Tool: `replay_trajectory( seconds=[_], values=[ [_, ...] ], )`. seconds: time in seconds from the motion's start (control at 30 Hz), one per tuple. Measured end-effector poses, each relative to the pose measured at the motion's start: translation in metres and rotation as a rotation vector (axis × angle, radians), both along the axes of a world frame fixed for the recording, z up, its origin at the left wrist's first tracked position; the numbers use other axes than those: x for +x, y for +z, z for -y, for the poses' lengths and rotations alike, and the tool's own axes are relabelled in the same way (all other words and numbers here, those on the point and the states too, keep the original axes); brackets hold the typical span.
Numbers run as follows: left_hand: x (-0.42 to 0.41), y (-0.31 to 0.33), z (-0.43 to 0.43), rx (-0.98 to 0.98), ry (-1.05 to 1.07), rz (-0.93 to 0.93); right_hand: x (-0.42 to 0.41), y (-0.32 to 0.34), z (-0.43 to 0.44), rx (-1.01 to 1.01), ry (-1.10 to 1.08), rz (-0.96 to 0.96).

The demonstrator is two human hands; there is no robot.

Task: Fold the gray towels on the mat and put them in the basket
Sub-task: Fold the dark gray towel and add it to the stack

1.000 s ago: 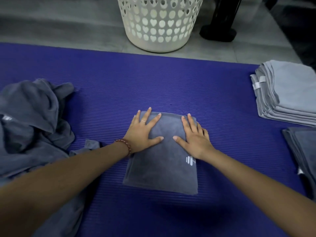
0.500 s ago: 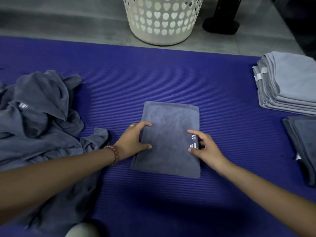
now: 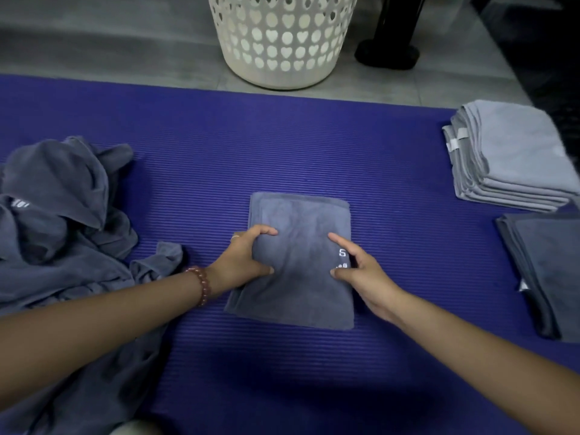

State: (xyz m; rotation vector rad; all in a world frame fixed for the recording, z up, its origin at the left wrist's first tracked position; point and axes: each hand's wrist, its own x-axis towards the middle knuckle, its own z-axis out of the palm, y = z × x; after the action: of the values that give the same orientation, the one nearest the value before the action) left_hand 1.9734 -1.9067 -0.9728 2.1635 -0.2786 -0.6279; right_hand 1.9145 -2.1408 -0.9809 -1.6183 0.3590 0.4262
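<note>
A folded gray towel (image 3: pixel 301 233) lies in the middle of the purple mat (image 3: pixel 314 146). My left hand (image 3: pixel 244 262) grips its left edge, fingers curled over the top and thumb on the cloth. My right hand (image 3: pixel 357 268) pinches the right edge beside a small white logo, index finger and thumb on top. The towel's near left side is slightly raised and bunched. The white basket (image 3: pixel 282 39) with heart-shaped holes stands on the floor beyond the mat.
A heap of unfolded gray towels (image 3: pixel 56 221) lies at the left. A stack of folded light gray towels (image 3: pixel 514 155) sits at the right, a folded dark towel (image 3: pixel 546 265) below it. A black stand base (image 3: pixel 389 51) is right of the basket.
Both hands went from pressing flat on the towel to its side edges, where their fingers now curl onto the cloth. The towel's left edge has begun to bunch up.
</note>
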Motion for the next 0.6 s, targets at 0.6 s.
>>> replay_trajectory(
  seconds=[0.6],
  values=[
    [-0.052,0.054,0.414,-0.514,-0.173,0.047,-0.091,0.11,0.377,-0.562,-0.623,0.29]
  ],
)
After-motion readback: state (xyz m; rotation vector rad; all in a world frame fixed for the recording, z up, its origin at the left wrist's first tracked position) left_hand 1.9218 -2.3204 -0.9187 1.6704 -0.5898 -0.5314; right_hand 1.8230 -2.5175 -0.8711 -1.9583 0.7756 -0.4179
